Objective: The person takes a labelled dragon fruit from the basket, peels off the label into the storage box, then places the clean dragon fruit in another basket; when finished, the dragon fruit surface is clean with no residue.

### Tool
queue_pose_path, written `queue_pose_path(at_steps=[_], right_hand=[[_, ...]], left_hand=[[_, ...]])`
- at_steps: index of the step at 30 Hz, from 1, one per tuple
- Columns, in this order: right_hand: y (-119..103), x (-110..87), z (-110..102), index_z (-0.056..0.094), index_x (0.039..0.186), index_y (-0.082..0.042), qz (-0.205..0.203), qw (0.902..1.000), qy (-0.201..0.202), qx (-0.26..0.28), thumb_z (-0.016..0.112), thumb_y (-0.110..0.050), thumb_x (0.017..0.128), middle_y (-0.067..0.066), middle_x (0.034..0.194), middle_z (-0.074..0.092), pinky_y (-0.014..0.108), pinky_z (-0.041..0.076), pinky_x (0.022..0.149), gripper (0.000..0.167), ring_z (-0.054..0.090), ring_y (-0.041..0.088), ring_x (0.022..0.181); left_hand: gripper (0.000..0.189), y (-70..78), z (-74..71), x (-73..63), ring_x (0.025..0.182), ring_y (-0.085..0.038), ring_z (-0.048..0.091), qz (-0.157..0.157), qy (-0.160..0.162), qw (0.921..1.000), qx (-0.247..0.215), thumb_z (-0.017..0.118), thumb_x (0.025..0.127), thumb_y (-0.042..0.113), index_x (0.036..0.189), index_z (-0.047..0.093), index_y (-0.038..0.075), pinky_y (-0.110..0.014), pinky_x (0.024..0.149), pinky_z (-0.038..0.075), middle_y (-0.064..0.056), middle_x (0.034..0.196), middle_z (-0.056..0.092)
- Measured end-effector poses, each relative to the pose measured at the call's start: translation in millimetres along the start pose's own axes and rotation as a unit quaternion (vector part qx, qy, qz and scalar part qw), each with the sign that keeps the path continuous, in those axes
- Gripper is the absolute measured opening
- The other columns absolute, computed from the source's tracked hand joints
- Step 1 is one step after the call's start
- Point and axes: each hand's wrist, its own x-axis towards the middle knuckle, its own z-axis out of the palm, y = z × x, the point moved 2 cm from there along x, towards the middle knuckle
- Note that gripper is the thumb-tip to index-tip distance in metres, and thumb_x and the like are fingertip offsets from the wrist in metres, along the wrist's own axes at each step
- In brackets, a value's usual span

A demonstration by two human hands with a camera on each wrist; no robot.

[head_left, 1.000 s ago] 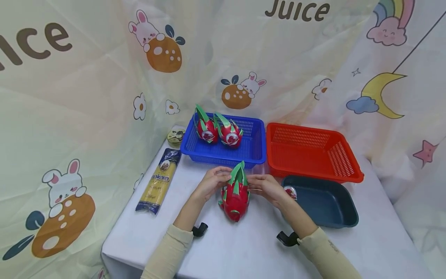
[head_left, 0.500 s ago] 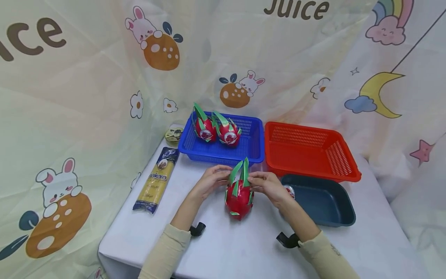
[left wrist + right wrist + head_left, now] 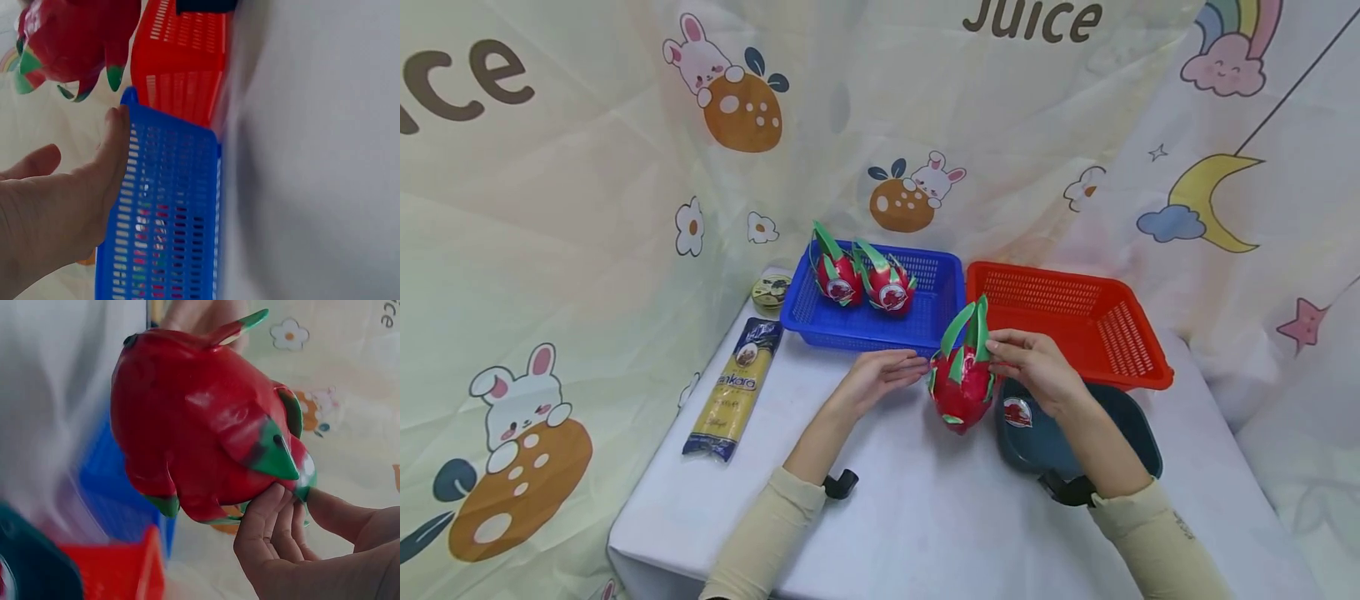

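Note:
A red dragon fruit [image 3: 961,387] with green leaf tips hangs over the table, its crown pointing up. My right hand [image 3: 1033,367] pinches it near the base of the crown leaves, thumb and fingertips meeting there in the right wrist view [image 3: 294,531]. On the fruit's other side, my left hand [image 3: 880,382] has its fingers extended toward the skin. In the left wrist view those fingers lie straight, slightly apart from the fruit [image 3: 69,44]. Below my right wrist sits a dark teal basin [image 3: 1033,442] with a round sticker on its side.
Behind the hands stands a blue basket [image 3: 865,340] holding two more dragon fruits [image 3: 891,292]. A red basket [image 3: 1052,282] adjoins it on the right. A yellow and navy pasta packet [image 3: 733,392] and a round tin [image 3: 771,292] lie along the table's left side.
The dragon fruit has risen off the table and moved right in my right hand. My left hand has let go of the crown and straightened its fingers.

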Motion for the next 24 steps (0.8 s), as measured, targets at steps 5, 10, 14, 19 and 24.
queue_pose_path(at_steps=[5, 10, 14, 19, 24], right_hand=[[-20.3, 4.0, -24.2, 0.059, 0.134, 0.005, -0.008, 0.9998, 0.010, 0.018, 0.066, -0.024, 0.104, -0.002, 0.105, 0.074, 0.026, 0.060, 0.090, 0.042, 0.071, 0.014, 0.095], [-35.2, 13.7, -42.9, 0.065, 0.128, 0.000, -0.006, 0.9980, 0.023, 0.059, 0.068, -0.023, 0.102, -0.001, 0.102, 0.075, 0.025, 0.060, 0.089, 0.035, 0.071, 0.015, 0.092], [-43.3, 21.2, -56.4, 0.061, 0.134, 0.002, -0.003, 0.9984, 0.038, 0.043, 0.069, -0.026, 0.102, -0.002, 0.108, 0.072, 0.024, 0.059, 0.090, 0.043, 0.070, 0.014, 0.095], [-49.8, 33.8, -70.9, 0.055, 0.139, 0.002, 0.004, 0.9986, 0.052, 0.013, 0.069, -0.029, 0.102, -0.002, 0.115, 0.067, 0.022, 0.058, 0.090, 0.050, 0.066, 0.014, 0.101], [-51.7, 51.3, -83.3, 0.056, 0.139, 0.001, 0.002, 0.9974, 0.069, -0.019, 0.066, -0.030, 0.103, -0.005, 0.113, 0.066, 0.021, 0.057, 0.090, 0.048, 0.063, 0.014, 0.103]], left_hand=[[0.045, -2.1, 20.1, 10.1, 0.134, -0.047, 0.055, -0.009, -0.011, 0.9993, -0.034, 0.052, 0.108, 0.010, 0.146, 0.048, -0.014, -0.062, 0.117, 0.032, -0.032, 0.146, 0.054], [0.046, -6.2, 36.2, 18.1, 0.136, -0.047, 0.053, -0.019, 0.000, 0.9955, -0.093, 0.053, 0.107, 0.007, 0.148, 0.047, -0.014, -0.058, 0.120, 0.031, -0.031, 0.148, 0.053], [0.048, -13.7, 46.9, 25.6, 0.137, -0.045, 0.052, -0.030, 0.020, 0.9901, -0.136, 0.052, 0.106, 0.006, 0.148, 0.046, -0.015, -0.055, 0.121, 0.032, -0.031, 0.149, 0.052], [0.046, -25.3, 57.3, 35.6, 0.136, -0.044, 0.054, -0.044, 0.031, 0.9863, -0.156, 0.053, 0.104, 0.006, 0.145, 0.049, -0.015, -0.053, 0.120, 0.033, -0.031, 0.146, 0.055], [0.046, -36.4, 68.1, 43.8, 0.131, -0.042, 0.060, -0.051, 0.052, 0.9809, -0.180, 0.054, 0.102, 0.005, 0.144, 0.051, -0.013, -0.051, 0.117, 0.039, -0.027, 0.138, 0.063]])
